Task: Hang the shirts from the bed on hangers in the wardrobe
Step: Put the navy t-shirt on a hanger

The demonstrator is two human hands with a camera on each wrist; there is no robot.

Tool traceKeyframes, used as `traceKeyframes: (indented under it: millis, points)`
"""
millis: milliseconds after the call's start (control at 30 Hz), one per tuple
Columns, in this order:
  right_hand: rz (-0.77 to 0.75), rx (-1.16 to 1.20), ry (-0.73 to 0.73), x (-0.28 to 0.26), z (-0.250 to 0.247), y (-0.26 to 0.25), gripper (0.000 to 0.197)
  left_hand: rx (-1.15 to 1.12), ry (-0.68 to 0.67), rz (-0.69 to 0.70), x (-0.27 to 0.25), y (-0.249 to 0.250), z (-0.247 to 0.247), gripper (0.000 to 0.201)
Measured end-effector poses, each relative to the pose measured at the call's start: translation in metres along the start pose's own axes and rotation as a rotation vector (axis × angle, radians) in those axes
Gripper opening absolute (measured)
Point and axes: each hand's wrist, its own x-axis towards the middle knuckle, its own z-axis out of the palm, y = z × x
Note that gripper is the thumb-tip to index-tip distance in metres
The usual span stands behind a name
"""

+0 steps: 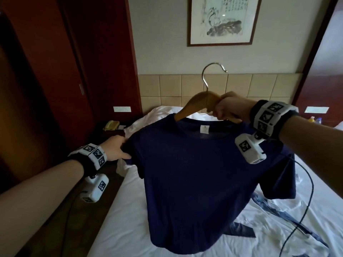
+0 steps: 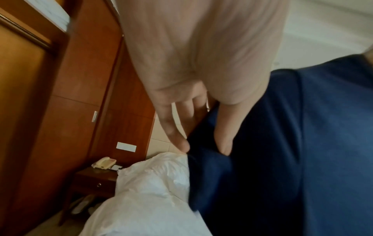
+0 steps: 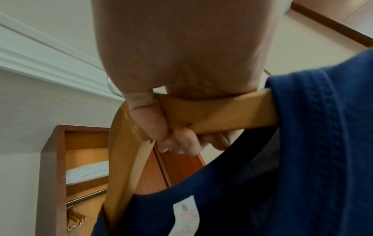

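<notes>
Overhead of the bed, navy shirt hangs from wooden hanger, hem down, long axis vertical; hanger bar runs left-right, hook up. Right hand fisted round the hanger's right arm. Left hand pinches the left sleeve.

Right hand: fingers curled round the wooden hanger.
Shirt: navy, draped on hanger.
Wardrobe: open behind.
</notes>
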Motion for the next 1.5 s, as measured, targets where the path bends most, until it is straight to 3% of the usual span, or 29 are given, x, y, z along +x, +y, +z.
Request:
traceKeyframes:
  millis: [133, 267, 333, 467, 533, 667, 767, 833, 867, 933, 1033, 1133, 1200, 1333, 1500]
  points:
    - [-0.040, 0.016, -0.009, -0.006, 0.002, -0.007, 0.026, 0.202, 0.022, -0.048, -0.016, -0.017, -0.019, 0.015]
    - [-0.026, 0.046, -0.044, -0.009, 0.008, -0.003, 0.024, 0.320, -0.022, -0.080, -0.027, -0.030, -0.022, 0.019]
    - [-0.024, 0.046, -0.068, -0.010, 0.015, -0.001, 0.025, 0.319, -0.041, -0.024, -0.031, -0.021, -0.020, 0.033]
    - [-0.046, 0.030, -0.095, -0.012, 0.027, -0.006, 0.025, 0.243, -0.176, 0.047, -0.037, 0.017, -0.043, 0.088]
    - [-0.050, 0.017, -0.112, -0.014, 0.030, -0.010, 0.024, 0.184, -0.191, 0.054, -0.040, 0.043, -0.057, 0.098]
    - [-0.062, -0.010, -0.158, -0.015, 0.038, -0.024, 0.026, 0.067, 0.049, 0.220, -0.044, 0.112, -0.049, 0.091]
    - [-0.086, -0.054, -0.196, -0.018, 0.044, -0.038, 0.035, -0.048, 0.355, 0.263, -0.039, 0.158, -0.023, 0.055]
    - [-0.132, -0.092, -0.213, -0.021, 0.048, -0.043, 0.021, -0.124, 0.537, 0.196, -0.038, 0.174, -0.014, 0.024]
    - [-0.162, -0.119, -0.209, -0.021, 0.050, -0.044, 0.014, -0.142, 0.572, 0.161, -0.038, 0.177, -0.012, 0.018]
    - [-0.244, -0.193, -0.199, -0.021, 0.051, -0.040, 0.010, -0.164, 0.582, 0.099, -0.044, 0.179, -0.012, 0.015]
    - [-0.384, -0.293, -0.310, -0.018, 0.046, -0.018, 0.022, -0.206, 0.615, 0.021, -0.059, 0.171, -0.017, 0.015]
    - [-0.376, -0.449, -0.382, -0.015, 0.046, 0.013, 0.018, -0.230, 0.682, -0.084, -0.076, 0.149, -0.027, 0.012]
    - [-0.315, -0.399, -0.430, -0.011, 0.054, 0.035, 0.024, -0.221, 0.723, -0.164, -0.089, 0.131, -0.034, 0.012]
    - [-0.286, -0.297, -0.558, -0.009, 0.091, 0.054, 0.040, -0.177, 0.761, -0.296, -0.125, 0.100, -0.041, 0.014]
    - [-0.441, -0.331, -0.566, -0.006, 0.159, 0.028, 0.030, -0.154, 0.827, -0.414, -0.179, 0.065, -0.054, 0.014]
